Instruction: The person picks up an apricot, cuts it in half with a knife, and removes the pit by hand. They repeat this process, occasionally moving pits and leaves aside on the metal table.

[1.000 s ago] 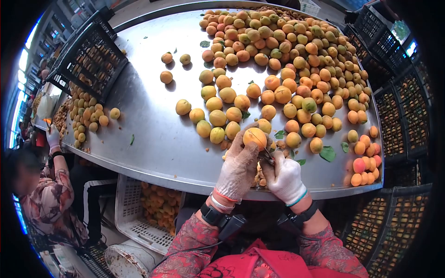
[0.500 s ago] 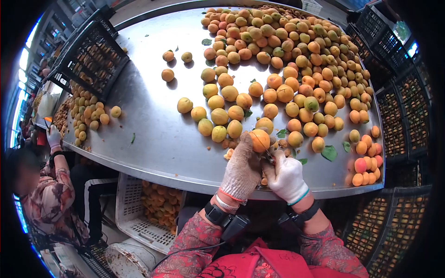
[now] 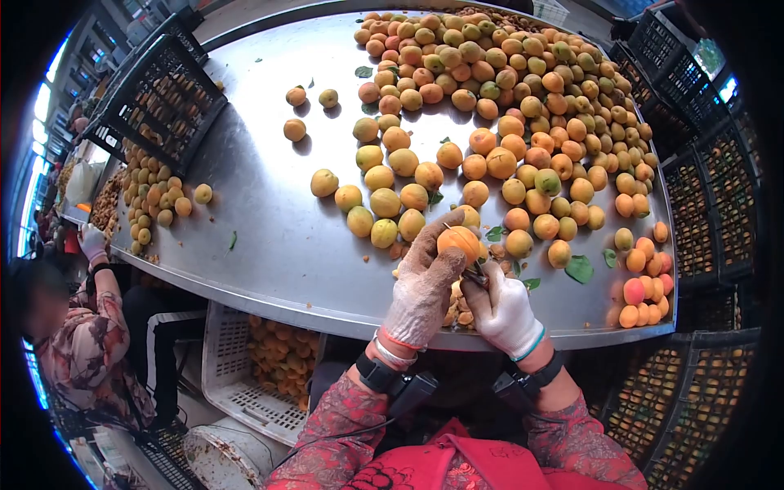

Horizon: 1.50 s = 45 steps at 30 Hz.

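My left hand (image 3: 426,282), in a stained white work glove, is closed around an orange apricot (image 3: 459,243) near the table's front edge. A thin line, apparently a cut, runs across the fruit's skin. My right hand (image 3: 505,309), in a cleaner white glove, grips a small knife (image 3: 478,276) against the apricot's lower right side; its blade is mostly hidden. Pits and fruit bits (image 3: 459,310) lie on the metal below my hands. Loose apricots (image 3: 384,204) sit just beyond them, with a green leaf (image 3: 579,269) to the right.
A large heap of apricots (image 3: 523,73) covers the far right of the metal table (image 3: 269,261). A black crate (image 3: 163,106) tips fruit out at left. Under the edge stands a white crate (image 3: 229,359) of apricot pieces. A co-worker (image 3: 90,351) sits left; stacked crates (image 3: 710,212) rise at right.
The apricot has turned in my left hand, and a line now shows across it. My left fingers have shifted up around its far side. The knife is lower on the fruit.
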Each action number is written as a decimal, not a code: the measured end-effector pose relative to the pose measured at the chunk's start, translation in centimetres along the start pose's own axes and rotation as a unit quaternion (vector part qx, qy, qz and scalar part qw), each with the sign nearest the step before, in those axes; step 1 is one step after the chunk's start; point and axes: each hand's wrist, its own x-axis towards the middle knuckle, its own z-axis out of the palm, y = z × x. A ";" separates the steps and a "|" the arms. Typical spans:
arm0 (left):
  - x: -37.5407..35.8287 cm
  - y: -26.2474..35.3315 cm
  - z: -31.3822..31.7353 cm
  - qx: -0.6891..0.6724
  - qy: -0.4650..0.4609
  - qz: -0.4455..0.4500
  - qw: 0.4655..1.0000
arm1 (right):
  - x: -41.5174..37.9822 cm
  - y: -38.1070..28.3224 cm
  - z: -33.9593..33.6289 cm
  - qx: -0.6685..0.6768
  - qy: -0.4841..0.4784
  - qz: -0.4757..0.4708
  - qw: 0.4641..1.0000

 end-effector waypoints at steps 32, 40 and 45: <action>-0.5 -0.7 0.7 -0.020 0.046 -0.069 0.996 | 0.2 0.5 -0.4 -0.105 -0.061 0.003 0.993; -0.6 -0.9 0.3 -0.016 0.053 -0.060 0.997 | 0.5 1.1 -1.7 0.129 -0.179 0.105 0.970; -0.9 -0.4 0.3 -0.023 0.063 -0.077 0.995 | 0.2 2.0 -1.7 0.276 -0.202 0.127 0.931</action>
